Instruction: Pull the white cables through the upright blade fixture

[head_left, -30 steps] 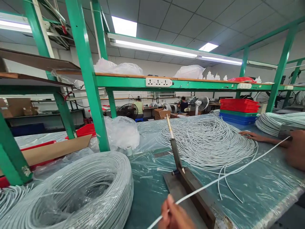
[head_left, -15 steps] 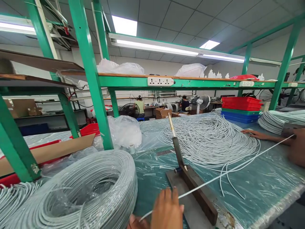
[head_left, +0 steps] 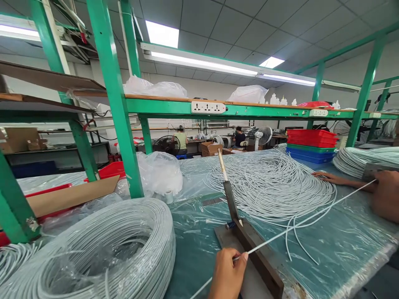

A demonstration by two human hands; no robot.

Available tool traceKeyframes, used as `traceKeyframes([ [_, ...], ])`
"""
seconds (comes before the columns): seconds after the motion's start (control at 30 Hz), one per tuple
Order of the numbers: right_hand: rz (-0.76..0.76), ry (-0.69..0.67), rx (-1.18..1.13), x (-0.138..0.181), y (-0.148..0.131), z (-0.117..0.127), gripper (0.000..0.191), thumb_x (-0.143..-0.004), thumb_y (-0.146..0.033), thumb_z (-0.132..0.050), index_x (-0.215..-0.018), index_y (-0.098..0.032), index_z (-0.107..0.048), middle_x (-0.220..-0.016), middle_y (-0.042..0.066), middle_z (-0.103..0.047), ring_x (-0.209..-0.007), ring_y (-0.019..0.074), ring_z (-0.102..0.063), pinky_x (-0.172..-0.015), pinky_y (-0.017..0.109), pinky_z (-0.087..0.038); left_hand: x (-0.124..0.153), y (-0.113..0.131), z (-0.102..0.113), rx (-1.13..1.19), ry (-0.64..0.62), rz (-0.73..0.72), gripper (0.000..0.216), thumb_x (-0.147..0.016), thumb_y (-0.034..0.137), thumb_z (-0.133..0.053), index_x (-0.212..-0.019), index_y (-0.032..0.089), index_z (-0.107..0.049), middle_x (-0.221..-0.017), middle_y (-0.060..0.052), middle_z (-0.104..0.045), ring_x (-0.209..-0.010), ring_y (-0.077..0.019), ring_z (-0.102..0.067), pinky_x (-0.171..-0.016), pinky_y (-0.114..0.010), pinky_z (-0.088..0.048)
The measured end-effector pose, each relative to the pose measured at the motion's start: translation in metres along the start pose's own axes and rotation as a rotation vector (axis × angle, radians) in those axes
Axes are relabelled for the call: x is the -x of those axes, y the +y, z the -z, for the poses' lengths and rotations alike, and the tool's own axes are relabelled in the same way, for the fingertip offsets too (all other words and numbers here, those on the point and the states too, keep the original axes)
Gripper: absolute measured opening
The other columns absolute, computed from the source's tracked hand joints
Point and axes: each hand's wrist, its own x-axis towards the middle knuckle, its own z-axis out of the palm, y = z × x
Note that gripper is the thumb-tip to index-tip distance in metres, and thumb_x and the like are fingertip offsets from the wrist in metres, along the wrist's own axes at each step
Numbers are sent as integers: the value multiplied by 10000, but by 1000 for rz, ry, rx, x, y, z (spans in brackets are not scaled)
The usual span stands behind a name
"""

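Note:
A thin white cable (head_left: 299, 221) runs taut from my left hand (head_left: 227, 274) at the bottom centre to my right hand (head_left: 386, 195) at the right edge. Thumb and fingers of my left hand pinch the cable just left of a metal lever cutter (head_left: 249, 243). The cable lies across the cutter's base, and the blade arm (head_left: 230, 198) stands raised. My right hand is closed on the cable's far end. A large coil of white cable (head_left: 102, 249) wrapped in clear plastic sits at the lower left.
Another person's hand (head_left: 327, 177) rests on the table by a heap of cut white cables (head_left: 271, 182). Red, green and blue trays (head_left: 311, 145) are stacked behind it. A green rack post (head_left: 120, 124) stands left of the cutter, near cardboard (head_left: 71, 195) and plastic bags.
My left hand rose with fingers spread over the cable, then closed again in a pinch slightly nearer the cutter. The cable stays taut and my right hand has barely moved.

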Motion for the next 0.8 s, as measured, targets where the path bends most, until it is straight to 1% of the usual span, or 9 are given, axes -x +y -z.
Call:
traceKeyframes([
  [0.1, -43, -1, -23, 38, -13, 27, 406, -803, -525, -435, -1035, -222, -574, -800, 30, -626, -667, 156, -603, -544, 277, -492, -4, -6, -11, 85, 57, 5, 427, -749, 499, -447, -525, 156, -568, -539, -13, -518, -573, -152, -475, -541, -237, -319],
  [0.2, -63, 97, -74, 44, -36, 80, 400, -825, -505, -391, -1017, -212, -584, -650, 16, -629, -514, 115, -577, -507, 241, -461, -7, -6, -15, 136, 75, -14, 445, -737, 525, -424, -472, 173, -484, -478, 15, -426, -531, -136, -422, -517, -242, -275],
  [0.27, -62, 417, -111, 22, -51, 129, 373, -801, -410, -505, -1055, -142, -555, -598, 24, -616, -473, 101, -547, -508, 219, -439, -9, -6, -16, 160, 73, 7, 460, -720, 548, -413, -443, 182, -416, -465, 27, -373, -520, -126, -390, -510, -246, -244],
  [0.3, -65, 509, -120, 4, -55, 154, 358, -825, -377, -483, -1084, -134, -525, -578, 9, -596, -460, 82, -519, -492, 194, -416, -10, -7, -17, 181, 77, 28, 468, -710, 560, -413, -432, 183, -397, -459, 31, -355, -513, -122, -378, -508, -247, -235],
  [0.37, -107, 599, -145, -36, -60, 197, 341, -863, -357, -427, -1116, -133, -473, -536, -24, -540, -405, 62, -449, -438, 177, -374, -14, -9, -19, 237, 75, 64, 482, -691, 575, -423, -413, 182, -407, -434, 37, -337, -487, -115, -362, -499, -247, -232],
  [0.43, -186, 600, -191, -74, -60, 225, 376, -875, -424, -376, -1073, -117, -469, -545, -29, -509, -395, 67, -421, -423, 195, -373, -19, -14, -22, 284, 66, 86, 495, -679, 589, -434, -400, 179, -448, -397, 42, -327, -451, -112, -357, -491, -248, -245],
  [0.6, -301, 520, -313, -132, -56, 236, 414, -867, -499, -341, -882, -123, -513, -622, -27, -481, -427, 59, -396, -426, 208, -382, -31, -31, -28, 268, 42, 88, 559, -634, 664, -453, -374, 175, -523, -377, 11, -425, -459, -129, -425, -506, -251, -297],
  [0.7, -320, 511, -361, -142, -54, 230, 391, -864, -487, -364, -848, -125, -511, -621, -30, -468, -429, 55, -380, -426, 203, -375, -33, -33, -27, 288, 16, 68, 568, -635, 663, -450, -373, 169, -551, -372, 11, -422, -452, -122, -409, -500, -250, -281],
  [0.8, -315, 516, -391, -138, -57, 228, 429, -859, -526, -329, -856, -131, -498, -605, -36, -448, -412, 54, -357, -416, 206, -361, -30, -27, -21, 341, 21, 84, 545, -606, 650, -462, -356, 169, -523, -346, 41, -321, -414, -102, -336, -477, -250, -229],
])
